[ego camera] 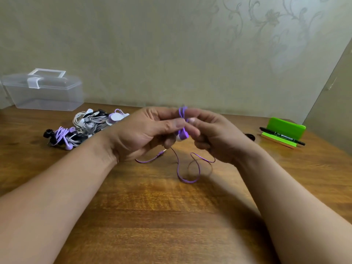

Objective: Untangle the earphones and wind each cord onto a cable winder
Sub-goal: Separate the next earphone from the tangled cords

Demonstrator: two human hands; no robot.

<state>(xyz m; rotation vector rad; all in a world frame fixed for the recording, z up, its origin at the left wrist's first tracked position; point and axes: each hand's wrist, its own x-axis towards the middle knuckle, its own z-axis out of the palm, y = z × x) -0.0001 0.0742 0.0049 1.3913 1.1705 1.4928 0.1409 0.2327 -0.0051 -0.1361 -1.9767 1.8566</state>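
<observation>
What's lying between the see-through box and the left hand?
A heap of earphones, purple, white and black, lies there on the wood; the head view shows it.

Wooden table [171, 206] — pale floral-patterned wall [171, 44] behind.

Raised together, left hand [144, 130] and right hand [213, 135] pinch purple cord [182, 112], fingers curled

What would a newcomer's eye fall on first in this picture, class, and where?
Mid-frame, the left hand and right hand pinch a purple earphone cord whose slack hangs in loops over the wooden table. A heap of earphones lies back left before a clear plastic box; a bright green holder sits far right.
</observation>
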